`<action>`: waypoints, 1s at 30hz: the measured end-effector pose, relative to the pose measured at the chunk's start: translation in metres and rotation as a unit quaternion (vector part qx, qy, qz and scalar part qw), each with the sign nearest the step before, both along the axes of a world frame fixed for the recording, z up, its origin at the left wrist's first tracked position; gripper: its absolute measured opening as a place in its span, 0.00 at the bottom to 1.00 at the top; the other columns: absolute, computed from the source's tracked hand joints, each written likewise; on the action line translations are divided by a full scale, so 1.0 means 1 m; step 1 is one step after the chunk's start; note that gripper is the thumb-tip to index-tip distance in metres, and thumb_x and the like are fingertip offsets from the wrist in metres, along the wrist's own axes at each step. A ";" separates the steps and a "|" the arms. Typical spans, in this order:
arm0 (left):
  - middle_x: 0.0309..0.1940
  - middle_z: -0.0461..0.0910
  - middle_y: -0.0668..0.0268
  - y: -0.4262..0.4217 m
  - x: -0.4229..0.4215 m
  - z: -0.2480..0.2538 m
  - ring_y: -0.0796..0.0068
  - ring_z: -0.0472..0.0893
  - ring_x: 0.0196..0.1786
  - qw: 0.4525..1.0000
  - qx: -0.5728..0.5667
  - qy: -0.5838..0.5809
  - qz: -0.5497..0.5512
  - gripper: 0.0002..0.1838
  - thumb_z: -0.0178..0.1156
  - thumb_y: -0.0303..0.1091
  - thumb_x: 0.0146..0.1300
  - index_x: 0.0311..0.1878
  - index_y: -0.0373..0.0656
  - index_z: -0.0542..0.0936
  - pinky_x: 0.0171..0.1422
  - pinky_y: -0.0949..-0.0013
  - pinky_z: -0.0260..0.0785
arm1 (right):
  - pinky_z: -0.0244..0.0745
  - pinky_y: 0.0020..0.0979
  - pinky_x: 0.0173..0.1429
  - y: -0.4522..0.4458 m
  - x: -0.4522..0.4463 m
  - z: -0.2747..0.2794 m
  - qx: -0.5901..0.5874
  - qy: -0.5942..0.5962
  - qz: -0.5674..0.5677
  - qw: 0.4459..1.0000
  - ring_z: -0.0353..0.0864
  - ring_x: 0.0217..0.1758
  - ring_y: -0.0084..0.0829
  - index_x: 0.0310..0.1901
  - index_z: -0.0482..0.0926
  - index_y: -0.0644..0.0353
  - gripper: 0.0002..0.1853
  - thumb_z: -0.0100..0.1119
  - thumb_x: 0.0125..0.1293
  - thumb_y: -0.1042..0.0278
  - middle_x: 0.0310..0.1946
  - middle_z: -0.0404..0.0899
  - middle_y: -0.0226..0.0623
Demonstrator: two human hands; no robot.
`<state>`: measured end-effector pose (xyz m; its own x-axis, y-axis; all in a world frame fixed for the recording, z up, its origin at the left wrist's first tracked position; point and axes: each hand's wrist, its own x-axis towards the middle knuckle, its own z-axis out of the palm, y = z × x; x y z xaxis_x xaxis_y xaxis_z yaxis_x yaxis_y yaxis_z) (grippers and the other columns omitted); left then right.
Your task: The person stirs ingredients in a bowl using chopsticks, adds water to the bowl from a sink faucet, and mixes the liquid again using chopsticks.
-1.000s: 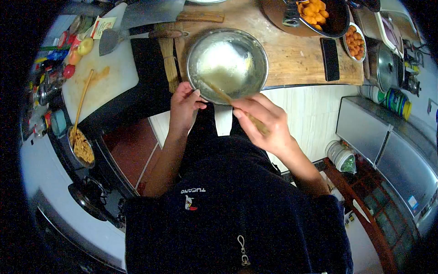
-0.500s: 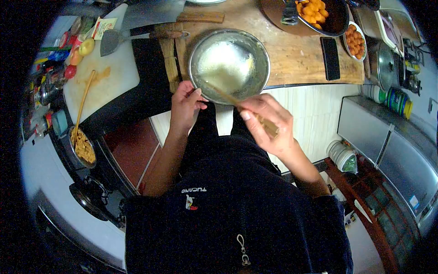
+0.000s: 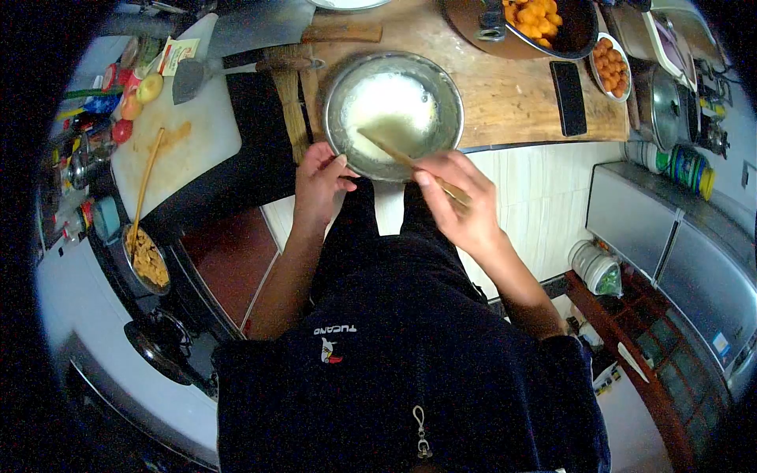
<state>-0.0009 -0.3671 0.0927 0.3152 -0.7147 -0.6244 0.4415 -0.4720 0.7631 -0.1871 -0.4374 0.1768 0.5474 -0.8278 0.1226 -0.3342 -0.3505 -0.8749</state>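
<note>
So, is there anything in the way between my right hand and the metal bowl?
Nothing visible blocks it: the right hand holds a wooden utensil that already reaches into the metal bowl. The left hand is at the rim, to the left, and the phone lies well off to the right.

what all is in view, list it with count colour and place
metal bowl: one, silver, counter's near edge
liquid: one pool, whitish, inside it
stirring sticks: count unclear, tan, in bowl
counter: one, brown, top centre
phone: one, black, on counter's right
pot: one, dark, top right, orange pieces inside
dish: one, white, beside pot, orange-brown balls inside
cutting board: one, white, left
spatula: one, grey, board's upper right
small bowl: one, grey, lower left, brown pieces inside
long stick: one, tan, board to small bowl
fridge: one, grey, right
other clutter: many, mixed, far left, blurred
shirt: one, dark, bottom centre
left hand: one, bare, bowl's rim
right hand: one, bare, holding sticks
</note>
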 end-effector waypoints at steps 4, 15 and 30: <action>0.33 0.76 0.64 0.003 0.001 -0.004 0.77 0.77 0.30 1.000 -0.010 0.014 -0.003 0.06 0.50 0.25 0.61 0.41 0.39 0.70 0.28 0.77 0.72 | 0.74 0.30 0.37 0.005 -0.005 0.015 0.032 0.003 0.014 0.999 0.78 0.33 0.36 0.36 0.78 0.65 0.06 0.57 0.57 0.75 0.32 0.77 0.41; 0.34 0.76 0.64 0.006 0.001 -0.006 0.77 0.77 0.32 0.999 -0.007 -0.008 -0.032 0.07 0.50 0.26 0.61 0.42 0.38 0.70 0.32 0.76 0.73 | 0.75 0.32 0.39 0.000 -0.003 0.008 0.024 0.041 0.037 0.998 0.78 0.36 0.38 0.36 0.78 0.63 0.06 0.58 0.57 0.72 0.34 0.76 0.41; 0.35 0.75 0.63 0.002 0.002 -0.005 0.76 0.77 0.34 0.997 0.000 -0.026 -0.066 0.07 0.49 0.26 0.61 0.43 0.39 0.70 0.36 0.73 0.74 | 0.72 0.26 0.35 0.002 -0.013 0.023 0.065 0.016 0.056 0.996 0.75 0.32 0.29 0.37 0.78 0.67 0.07 0.58 0.57 0.75 0.31 0.75 0.41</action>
